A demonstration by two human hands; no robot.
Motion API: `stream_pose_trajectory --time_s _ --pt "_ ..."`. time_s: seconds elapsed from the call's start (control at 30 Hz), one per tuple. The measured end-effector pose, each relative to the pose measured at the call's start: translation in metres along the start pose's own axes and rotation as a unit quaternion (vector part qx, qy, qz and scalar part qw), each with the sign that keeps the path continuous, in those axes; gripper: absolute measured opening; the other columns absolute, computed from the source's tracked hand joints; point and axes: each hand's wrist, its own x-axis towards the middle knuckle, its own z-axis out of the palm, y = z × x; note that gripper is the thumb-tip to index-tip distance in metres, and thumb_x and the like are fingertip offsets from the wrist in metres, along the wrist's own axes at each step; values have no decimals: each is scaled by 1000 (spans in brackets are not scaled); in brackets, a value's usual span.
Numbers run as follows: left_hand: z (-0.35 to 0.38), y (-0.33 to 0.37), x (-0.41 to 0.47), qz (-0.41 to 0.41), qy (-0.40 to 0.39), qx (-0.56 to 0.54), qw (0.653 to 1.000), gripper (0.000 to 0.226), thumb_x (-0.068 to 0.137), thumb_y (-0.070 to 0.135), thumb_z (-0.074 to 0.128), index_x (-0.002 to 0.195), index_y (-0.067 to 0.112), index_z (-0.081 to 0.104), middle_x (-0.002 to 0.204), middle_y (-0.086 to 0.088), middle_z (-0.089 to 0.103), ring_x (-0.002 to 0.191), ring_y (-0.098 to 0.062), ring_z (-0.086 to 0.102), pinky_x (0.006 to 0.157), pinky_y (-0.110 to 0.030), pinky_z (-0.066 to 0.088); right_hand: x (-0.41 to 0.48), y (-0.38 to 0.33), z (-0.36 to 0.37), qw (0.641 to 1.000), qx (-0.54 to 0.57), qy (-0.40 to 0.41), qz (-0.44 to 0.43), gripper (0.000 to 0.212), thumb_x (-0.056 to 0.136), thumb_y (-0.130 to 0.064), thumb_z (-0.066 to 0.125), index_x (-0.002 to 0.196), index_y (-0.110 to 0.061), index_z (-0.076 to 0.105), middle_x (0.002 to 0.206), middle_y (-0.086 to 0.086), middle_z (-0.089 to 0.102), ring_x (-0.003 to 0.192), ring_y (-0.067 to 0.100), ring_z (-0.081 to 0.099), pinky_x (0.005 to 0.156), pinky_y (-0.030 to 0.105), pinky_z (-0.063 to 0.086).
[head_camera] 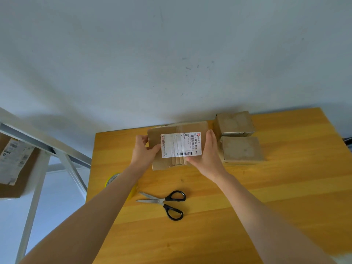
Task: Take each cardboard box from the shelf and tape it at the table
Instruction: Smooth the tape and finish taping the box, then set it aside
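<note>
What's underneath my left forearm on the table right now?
A yellow tape roll lies on the table under the left forearm. Only its left rim and a sliver on the right show; its middle is covered.

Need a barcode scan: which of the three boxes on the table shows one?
The box held by left hand and right hand; the two smaller boxes beside it have unlabelled tops.
</note>
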Motion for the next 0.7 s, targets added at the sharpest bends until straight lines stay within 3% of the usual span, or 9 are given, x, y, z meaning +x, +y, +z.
stream_pose_trajectory --time_s 0.13,0.23,0.33,0.4,0.43,0.5,0.57,0.63,0.7 --pt "6 -5 -1 34 -66 4 997 78 86 10 70 147 24 23 145 2 41 120 -14 48 81 -24 48 13 6 -2 991 -112 -52 -45 106 88 -51 63 154 -20 -15 156 2 -34 146 22 -23 113 37 -7" --pt "15 -10 3 28 -96 2 995 78 88 11 67 149 25 20 150 5 36 125 -21 49 97 -37 48 20 13 -6 954 -267 -95 -100 90 93 -65 37 153 -23 -16 154 2 -37 144 21 -30 115 39 -15" --pt "27 -7 4 21 -82 29 996 67 92 18 63 145 19 23 152 4 35 126 -22 49 97 -37 48 23 19 -8 917 -329 -146 -170 82 95 -63 34 154 -27 -10 156 -2 -28 147 18 -22 122 41 -8" --pt "33 -6 1 80 -74 102 989 68 95 27 57 150 21 17 154 5 28 138 -19 34 103 -37 40 25 25 -9 899 -355 -154 -204 75 99 -52 39 154 -29 -7 155 -2 -25 148 19 -17 123 41 -4" --pt "33 -8 0 141 -74 186 970 70 97 35 52 153 24 11 159 6 14 145 -17 17 111 -37 30 27 27 -10 895 -363 -148 -212 72 101 -47 39 154 -29 -7 155 -2 -24 148 20 -16 122 41 -5" --pt "35 -13 -1 264 -101 386 878 65 98 54 27 152 32 -1 159 9 -13 146 -14 -16 119 -39 4 29 31 -12 893 -370 -135 -216 69 103 -41 38 150 -30 -11 154 -2 -24 146 20 -18 119 38 -10" --pt "40 -20 -2 313 -140 491 801 63 91 61 -5 148 33 -8 156 10 -20 142 -15 -27 121 -43 -3 30 34 -15 893 -376 -126 -212 67 103 -39 37 151 -29 -9 153 -1 -25 142 19 -22 118 37 -11" --pt "47 -24 -3 320 -157 505 786 60 91 56 -14 146 34 -12 154 10 -21 140 -16 -30 121 -43 -2 31 37 -18 896 -375 -124 -203 66 104 -38 36 154 -28 -5 152 -1 -26 140 19 -25 119 38 -9" --pt "54 -26 1 326 -158 492 792 50 104 34 13 145 34 -14 153 11 -22 139 -17 -31 121 -41 -3 31 41 -23 899 -372 -122 -195 65 104 -37 36 154 -28 -6 152 -1 -27 140 19 -26 118 37 -11"
